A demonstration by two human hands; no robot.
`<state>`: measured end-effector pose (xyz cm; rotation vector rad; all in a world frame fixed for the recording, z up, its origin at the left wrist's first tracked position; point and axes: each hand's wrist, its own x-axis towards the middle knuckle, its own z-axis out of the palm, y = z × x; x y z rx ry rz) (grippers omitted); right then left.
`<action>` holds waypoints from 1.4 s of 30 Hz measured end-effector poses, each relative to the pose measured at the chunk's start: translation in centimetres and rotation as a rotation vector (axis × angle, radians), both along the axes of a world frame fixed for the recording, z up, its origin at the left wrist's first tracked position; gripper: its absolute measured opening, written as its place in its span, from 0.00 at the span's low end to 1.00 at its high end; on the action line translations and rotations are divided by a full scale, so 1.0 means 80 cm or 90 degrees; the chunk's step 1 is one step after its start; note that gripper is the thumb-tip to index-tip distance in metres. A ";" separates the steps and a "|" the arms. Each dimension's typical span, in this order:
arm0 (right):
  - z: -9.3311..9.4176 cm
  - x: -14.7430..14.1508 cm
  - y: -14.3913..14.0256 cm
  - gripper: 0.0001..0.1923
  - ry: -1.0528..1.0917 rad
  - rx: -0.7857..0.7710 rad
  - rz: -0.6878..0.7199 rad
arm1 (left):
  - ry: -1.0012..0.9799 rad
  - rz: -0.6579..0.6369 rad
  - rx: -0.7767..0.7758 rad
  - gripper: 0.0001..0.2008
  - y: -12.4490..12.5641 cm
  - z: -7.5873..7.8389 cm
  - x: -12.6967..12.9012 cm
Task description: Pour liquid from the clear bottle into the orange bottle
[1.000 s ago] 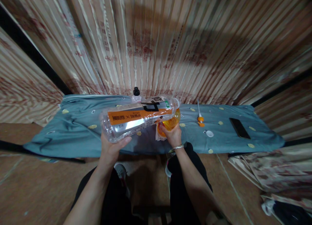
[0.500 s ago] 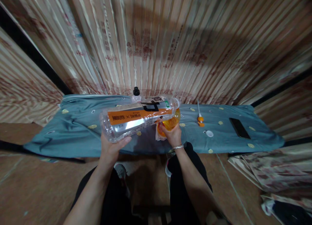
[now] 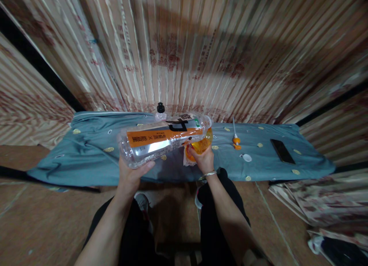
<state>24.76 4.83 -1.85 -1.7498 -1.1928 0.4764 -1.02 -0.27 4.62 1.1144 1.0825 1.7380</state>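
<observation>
A large clear plastic drink bottle with an orange and silver label lies tilted nearly sideways in the air. My left hand is closed round its base end. The neck points right, its mouth over the top of an amber bottle; whether the two touch I cannot tell. My right hand is wrapped round the amber bottle, which stands by a pale crumpled cloth or tissue. An orange pump head with a white tube lies to the right, near a white round cap.
A teal patterned cloth covers the narrow table. Behind the big bottle stands a clear bottle with a black cap. A dark phone lies at the right. A pleated curtain hangs along the back, and dark poles frame both sides.
</observation>
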 end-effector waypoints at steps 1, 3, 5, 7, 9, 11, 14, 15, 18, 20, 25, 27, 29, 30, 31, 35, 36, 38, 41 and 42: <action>0.000 0.000 0.000 0.42 0.000 -0.002 0.001 | -0.001 0.000 -0.005 0.35 0.000 0.001 0.000; 0.000 0.001 0.000 0.42 -0.004 -0.007 0.000 | -0.005 -0.001 -0.007 0.35 -0.001 0.003 0.000; 0.000 0.002 0.000 0.42 -0.009 -0.011 -0.003 | -0.009 -0.005 -0.001 0.35 -0.001 0.004 0.001; -0.001 0.002 0.001 0.42 -0.010 -0.011 -0.003 | -0.008 -0.008 0.002 0.34 -0.001 0.004 0.001; -0.003 0.003 0.001 0.42 -0.008 -0.007 -0.001 | -0.007 -0.004 0.002 0.34 -0.001 0.003 0.002; -0.005 0.003 0.001 0.42 -0.008 0.000 0.002 | -0.005 -0.005 -0.001 0.35 -0.001 0.002 0.001; -0.010 0.004 0.002 0.40 -0.008 0.016 0.006 | -0.002 -0.007 -0.002 0.34 0.000 -0.001 0.000; -0.011 0.004 0.002 0.40 -0.008 0.022 0.007 | -0.003 -0.004 0.002 0.34 0.000 -0.003 0.000; -0.012 0.004 0.003 0.39 -0.010 0.025 0.004 | -0.006 -0.007 0.016 0.33 0.001 -0.006 -0.002; -0.010 0.004 0.003 0.40 -0.010 0.016 0.004 | -0.005 -0.014 0.022 0.31 0.000 -0.006 -0.002; -0.006 0.003 0.002 0.42 -0.005 0.004 0.007 | -0.007 -0.017 0.015 0.32 0.000 -0.004 -0.001; -0.006 0.002 0.001 0.41 -0.006 0.008 0.008 | -0.008 -0.009 0.015 0.34 0.001 -0.003 -0.001; -0.006 0.002 0.001 0.41 -0.005 0.009 0.006 | -0.008 -0.003 0.018 0.35 0.001 -0.002 0.000; -0.006 0.002 0.001 0.41 -0.005 0.010 0.004 | -0.007 -0.007 0.021 0.36 0.001 -0.002 0.000; -0.006 0.002 0.001 0.41 -0.006 0.011 0.002 | -0.007 -0.010 0.024 0.36 0.001 -0.002 0.000; -0.007 0.002 0.002 0.40 -0.014 0.021 0.000 | -0.004 -0.009 0.031 0.36 0.002 -0.002 0.001; -0.007 0.002 0.002 0.40 -0.016 0.023 -0.002 | -0.004 -0.007 0.030 0.36 0.002 -0.002 0.000; -0.007 0.002 0.002 0.40 -0.019 0.022 -0.008 | -0.007 -0.008 0.025 0.36 0.003 -0.003 0.000; -0.006 0.001 0.002 0.41 -0.020 0.018 -0.005 | -0.013 -0.006 0.020 0.36 0.003 -0.003 0.000; -0.005 0.001 0.002 0.41 -0.019 0.018 -0.002 | -0.014 -0.003 0.017 0.37 0.002 -0.002 0.000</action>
